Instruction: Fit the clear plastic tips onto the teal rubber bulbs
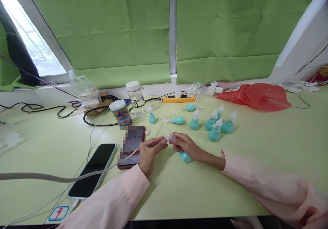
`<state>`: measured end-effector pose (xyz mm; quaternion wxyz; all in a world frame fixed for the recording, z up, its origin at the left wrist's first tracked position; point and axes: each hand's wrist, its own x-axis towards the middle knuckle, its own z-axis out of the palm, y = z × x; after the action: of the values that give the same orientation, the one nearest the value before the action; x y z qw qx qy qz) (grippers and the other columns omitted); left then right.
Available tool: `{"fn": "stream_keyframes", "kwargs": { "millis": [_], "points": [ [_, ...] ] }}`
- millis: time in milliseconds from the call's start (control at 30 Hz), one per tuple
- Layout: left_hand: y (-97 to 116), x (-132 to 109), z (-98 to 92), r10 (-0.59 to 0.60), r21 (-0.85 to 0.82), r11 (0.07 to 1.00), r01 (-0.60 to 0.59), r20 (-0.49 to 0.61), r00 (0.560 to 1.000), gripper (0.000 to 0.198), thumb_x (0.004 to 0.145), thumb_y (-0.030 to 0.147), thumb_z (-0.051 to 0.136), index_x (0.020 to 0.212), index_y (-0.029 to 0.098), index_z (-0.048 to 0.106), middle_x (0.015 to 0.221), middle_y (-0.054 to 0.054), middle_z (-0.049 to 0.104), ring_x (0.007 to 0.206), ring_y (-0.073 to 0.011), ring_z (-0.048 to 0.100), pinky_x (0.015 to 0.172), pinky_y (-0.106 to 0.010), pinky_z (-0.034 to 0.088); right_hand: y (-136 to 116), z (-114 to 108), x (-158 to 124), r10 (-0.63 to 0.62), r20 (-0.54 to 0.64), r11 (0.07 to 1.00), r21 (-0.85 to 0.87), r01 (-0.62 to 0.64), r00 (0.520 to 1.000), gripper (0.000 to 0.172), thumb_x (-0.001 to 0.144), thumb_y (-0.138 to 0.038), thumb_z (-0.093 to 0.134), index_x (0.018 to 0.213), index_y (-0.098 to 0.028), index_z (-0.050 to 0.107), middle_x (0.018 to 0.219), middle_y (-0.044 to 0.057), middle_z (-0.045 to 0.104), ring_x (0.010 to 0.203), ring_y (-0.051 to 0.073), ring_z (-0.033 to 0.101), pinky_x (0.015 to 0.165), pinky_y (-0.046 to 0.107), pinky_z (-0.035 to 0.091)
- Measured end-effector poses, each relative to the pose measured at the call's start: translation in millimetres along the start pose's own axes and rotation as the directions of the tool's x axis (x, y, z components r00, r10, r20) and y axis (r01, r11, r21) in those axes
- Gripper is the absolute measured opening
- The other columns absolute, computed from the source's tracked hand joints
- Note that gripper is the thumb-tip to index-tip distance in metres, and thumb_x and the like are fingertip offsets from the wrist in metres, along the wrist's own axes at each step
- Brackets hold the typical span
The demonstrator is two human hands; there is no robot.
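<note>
My left hand [150, 151] and my right hand [186, 145] meet at the table's middle, fingertips pinched together on a small clear plastic tip [169, 135]. My right hand also holds a teal rubber bulb [185, 157], which pokes out beneath the palm. Both sleeves are pale pink. Behind my hands stand several teal bulbs with white tips [214, 130], some upright, two lying on their sides [176, 120]. A small white cap [147, 132] lies loose near the left hand.
Two phones lie left of my hands: a dark one [92, 169] on a cable and a red one [131, 146]. Farther back are a printed can [121, 112], a clear jar [135, 96], an orange power strip [178, 99], black cables and a red bag [256, 95].
</note>
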<state>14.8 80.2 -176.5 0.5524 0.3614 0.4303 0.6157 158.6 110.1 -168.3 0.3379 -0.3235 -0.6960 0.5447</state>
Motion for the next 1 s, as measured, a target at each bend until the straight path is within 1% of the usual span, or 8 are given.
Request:
{"fn": "stream_keyframes", "kwargs": {
  "millis": [300, 433, 500, 600, 700, 767, 933, 1000],
  "points": [
    [-0.4, -0.7, 0.5, -0.008, -0.032, 0.999, 0.011, 0.112, 0.994, 0.016, 0.059, 0.019, 0.068, 0.073, 0.010, 0.068, 0.069, -0.007, 0.068, 0.065, -0.0137, 0.061, 0.070, -0.027, 0.048, -4.6, 1.9, 0.5, 0.009, 0.022, 0.997, 0.081, -0.011, 1.000, 0.031, 0.077, -0.042, 0.040, 0.058, -0.017, 0.036, 0.046, -0.005, 0.037, 0.043, 0.007, 0.031, 0.043, 0.022, 0.022],
    [-0.3, -0.3, 0.4, -0.017, -0.049, 0.999, 0.023, 0.124, 0.992, 0.014, 0.059, 0.018, 0.068, 0.070, 0.011, 0.067, 0.069, -0.006, 0.068, 0.065, -0.0137, 0.061, 0.071, -0.027, 0.048, -5.5, 2.3, 1.1, 0.030, 0.040, 0.991, 0.126, -0.035, 0.999, 0.032, 0.075, -0.043, 0.040, 0.057, -0.017, 0.037, 0.046, -0.005, 0.035, 0.041, 0.006, 0.029, 0.042, 0.022, 0.020],
    [-0.2, 0.5, -0.7, 0.007, -0.035, 0.999, -0.003, 0.106, 0.994, 0.016, 0.058, 0.018, 0.069, 0.072, 0.011, 0.066, 0.067, -0.005, 0.068, 0.064, -0.0142, 0.061, 0.070, -0.029, 0.048, -4.7, 2.2, 1.7, 0.036, 0.047, 0.990, 0.137, -0.042, 0.998, 0.031, 0.075, -0.042, 0.041, 0.058, -0.017, 0.037, 0.045, -0.006, 0.035, 0.041, 0.006, 0.029, 0.042, 0.022, 0.020],
    [0.4, 1.5, -2.6, 0.062, 0.031, 0.997, -0.065, 0.089, 0.994, 0.022, 0.057, 0.018, 0.070, 0.077, 0.011, 0.063, 0.063, -0.004, 0.066, 0.061, -0.0140, 0.061, 0.067, -0.029, 0.048, -2.1, 1.6, 3.0, 0.042, 0.063, 0.986, 0.156, -0.052, 0.997, 0.028, 0.074, -0.040, 0.043, 0.061, -0.016, 0.040, 0.046, -0.006, 0.034, 0.042, 0.005, 0.028, 0.042, 0.022, 0.019],
    [1.4, 0.7, -2.4, 0.090, 0.044, 0.994, -0.096, 0.122, 0.989, 0.020, 0.059, 0.016, 0.068, 0.075, 0.012, 0.059, 0.064, -0.001, 0.063, 0.060, -0.0122, 0.059, 0.064, -0.027, 0.048, -0.7, 1.4, 3.8, 0.040, 0.081, 0.983, 0.177, -0.054, 0.996, 0.028, 0.074, -0.040, 0.044, 0.063, -0.015, 0.041, 0.048, -0.006, 0.033, 0.043, 0.005, 0.029, 0.042, 0.021, 0.019],
    [2.0, -0.6, -1.0, 0.084, -0.004, 0.996, -0.085, 0.159, 0.984, 0.019, 0.061, 0.016, 0.066, 0.077, 0.014, 0.055, 0.065, 0.001, 0.060, 0.061, -0.0112, 0.057, 0.062, -0.027, 0.048, -1.5, 2.1, 3.6, 0.038, 0.087, 0.979, 0.198, -0.054, 0.996, 0.029, 0.073, -0.041, 0.044, 0.061, -0.015, 0.040, 0.049, -0.005, 0.034, 0.043, 0.005, 0.029, 0.042, 0.021, 0.018],
    [3.3, -3.2, 2.6, 0.007, -0.091, 0.996, 0.015, 0.233, 0.973, 0.028, 0.067, 0.017, 0.060, 0.094, 0.015, 0.053, 0.067, 0.000, 0.056, 0.059, -0.0107, 0.054, 0.057, -0.027, 0.047, -4.2, 5.5, 1.5, 0.020, 0.108, 0.962, 0.267, -0.048, 0.994, 0.032, 0.074, -0.043, 0.041, 0.060, -0.015, 0.041, 0.045, -0.007, 0.031, 0.041, 0.004, 0.025, 0.041, 0.022, 0.015],
    [3.7, -3.6, 2.8, -0.014, -0.084, 0.996, 0.038, 0.268, 0.963, 0.022, 0.068, 0.018, 0.059, 0.090, 0.013, 0.056, 0.069, -0.001, 0.055, 0.059, -0.0108, 0.052, 0.055, -0.025, 0.045, -4.0, 5.7, 0.7, -0.002, 0.131, 0.961, 0.273, -0.034, 0.991, 0.032, 0.076, -0.043, 0.040, 0.061, -0.015, 0.041, 0.045, -0.007, 0.030, 0.041, 0.005, 0.024, 0.042, 0.022, 0.016]
  ]
}}
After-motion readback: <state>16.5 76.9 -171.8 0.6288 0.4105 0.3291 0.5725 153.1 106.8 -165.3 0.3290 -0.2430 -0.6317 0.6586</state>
